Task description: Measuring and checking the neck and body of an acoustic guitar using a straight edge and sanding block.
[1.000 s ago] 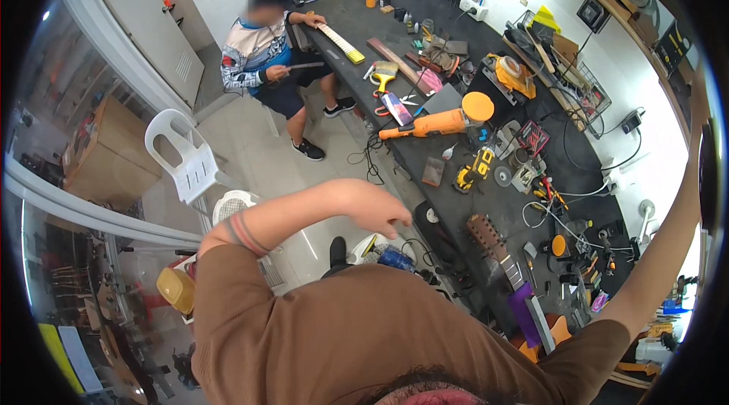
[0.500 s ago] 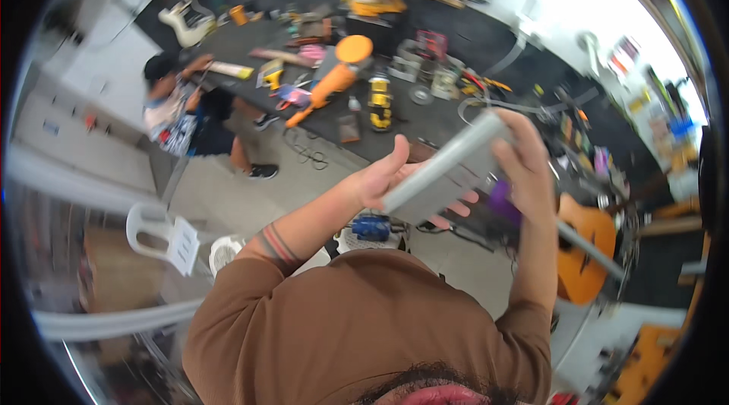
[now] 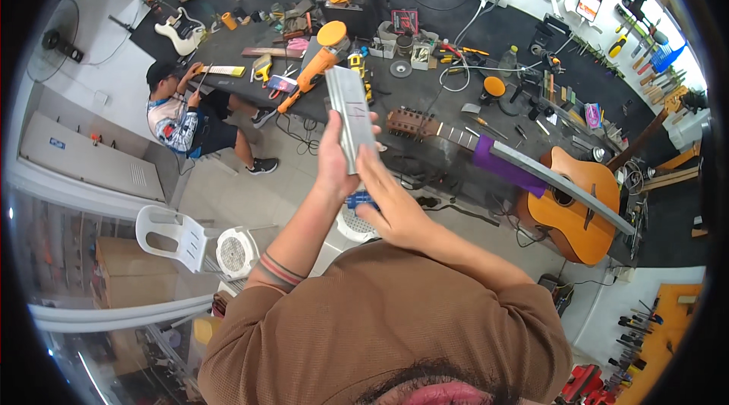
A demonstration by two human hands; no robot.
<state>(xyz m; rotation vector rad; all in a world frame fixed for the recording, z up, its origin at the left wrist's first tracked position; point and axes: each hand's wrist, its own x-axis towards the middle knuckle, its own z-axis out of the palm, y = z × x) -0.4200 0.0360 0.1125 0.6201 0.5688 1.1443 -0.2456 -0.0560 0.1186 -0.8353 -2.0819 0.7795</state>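
Observation:
My left hand [image 3: 334, 154] is wrapped round a short, flat grey metal bar [image 3: 349, 101] with a handwritten mark on its face. The thumb lies along one edge, and fingertips show past the other. My right hand [image 3: 395, 211] rests against the bar's near end with its fingers stretched flat; its palm is turned away from view. Beyond both hands, an acoustic guitar [image 3: 569, 223] lies along the bench edge with its headstock [image 3: 412, 122] toward them. A purple cloth [image 3: 507, 166] hangs over the neck, and a long grey straight bar [image 3: 577, 194] lies above the guitar.
The dark workbench [image 3: 456, 17] holds many tools, including an orange tool [image 3: 307, 80] and a yellow-black tool [image 3: 357, 63]. A co-worker [image 3: 182, 116] sits at the left, handling a guitar neck [image 3: 222, 71]. A white chair [image 3: 173, 236] and a stool [image 3: 238, 253] stand at left.
The grey bar has swung from right of centre to the left and now stands more upright. My right hand has let go of its far end and lies flat against its near end.

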